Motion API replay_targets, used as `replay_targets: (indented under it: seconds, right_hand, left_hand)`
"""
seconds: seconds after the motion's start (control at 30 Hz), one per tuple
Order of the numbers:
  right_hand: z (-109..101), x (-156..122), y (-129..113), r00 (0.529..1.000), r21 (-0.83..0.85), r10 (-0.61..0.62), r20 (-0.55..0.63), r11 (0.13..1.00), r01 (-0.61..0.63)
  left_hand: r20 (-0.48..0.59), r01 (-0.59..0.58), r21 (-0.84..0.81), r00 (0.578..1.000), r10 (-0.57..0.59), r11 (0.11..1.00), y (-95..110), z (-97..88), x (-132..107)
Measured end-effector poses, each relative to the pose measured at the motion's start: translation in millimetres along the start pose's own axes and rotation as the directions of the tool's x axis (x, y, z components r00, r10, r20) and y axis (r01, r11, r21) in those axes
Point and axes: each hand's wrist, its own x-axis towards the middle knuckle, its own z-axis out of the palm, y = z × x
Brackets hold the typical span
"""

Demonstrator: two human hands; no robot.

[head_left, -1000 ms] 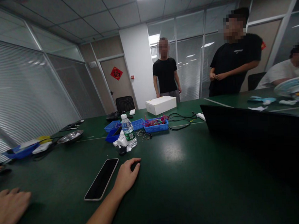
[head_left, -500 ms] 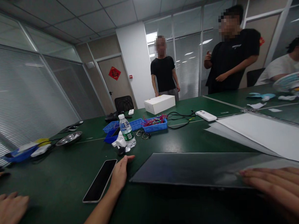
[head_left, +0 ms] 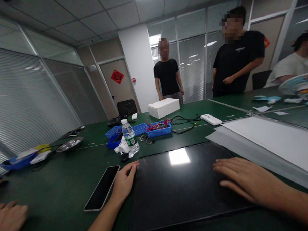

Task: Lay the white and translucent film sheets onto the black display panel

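A flat black glossy screen panel (head_left: 177, 192) lies on the green table (head_left: 57, 179), with a ceiling light mirrored in it. My right hand (head_left: 239, 178) rests palm down over the panel's right part, fingers stretched out. At its far left corner my left hand (head_left: 124, 182) lies on the table on its side, fingertips touching or just beside the edge; it does not grip it. A smartphone (head_left: 102, 188) with a dark display lies left of my left hand. Beyond that hand stands a water bottle (head_left: 130, 136), beside a small white device (head_left: 123, 146).
White sheets (head_left: 266, 138) overlap at the right, partly behind my right arm. Blue trays (head_left: 159, 130), one with red wires, glasses (head_left: 146, 139), a white box (head_left: 164, 108) and a metal dish (head_left: 70, 144) stand farther back. Another person's hand (head_left: 11, 216) is at lower left; several people are across the table.
The panel, seen at a steep slant before, now shows its full face flat on the table. My right hand has moved left and farther onto it. My left hand has barely moved.
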Motion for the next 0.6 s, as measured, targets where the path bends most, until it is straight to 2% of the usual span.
replay_targets:
  seconds: [0.03, 0.1, 0.17, 0.23, 0.33, 0.47, 0.6]
  right_hand:
    - [9, -3, 19, 0.992, 0.000, 0.127, 0.013, 0.992, -0.127]
    - [26, -10, 57, 0.914, -0.012, 0.402, 0.054, 0.915, -0.402]
    - [41, -20, 88, 0.861, -0.032, 0.506, 0.051, 0.862, -0.505]
    - [52, -30, 106, 0.824, -0.029, 0.563, 0.065, 0.826, -0.563]
    - [62, -41, 112, 0.795, -0.010, 0.596, 0.116, 0.801, -0.599]
    - [67, -44, 105, 0.772, -0.031, 0.620, 0.140, 0.782, -0.623]
    - [62, -38, 99, 0.782, -0.051, 0.609, 0.131, 0.792, -0.608]
  left_hand:
    - [0.031, -0.037, 0.047, 0.999, 0.036, 0.998, 2, 0.9, -1]
    - [0.094, -0.113, 0.123, 0.990, 0.102, 0.986, 5, 2.4, -4]
    - [0.149, -0.171, 0.169, 0.978, 0.147, 0.971, 8, 3.3, -5]
    - [0.203, -0.206, 0.200, 0.965, 0.165, 0.958, 11, 3.8, -6]
    - [0.262, -0.213, 0.233, 0.953, 0.150, 0.949, 13, 4.8, -6]
    - [0.283, -0.191, 0.235, 0.951, 0.121, 0.953, 12, 7.3, -4]
    - [0.290, -0.200, 0.227, 0.948, 0.129, 0.953, 10, 8.5, -3]
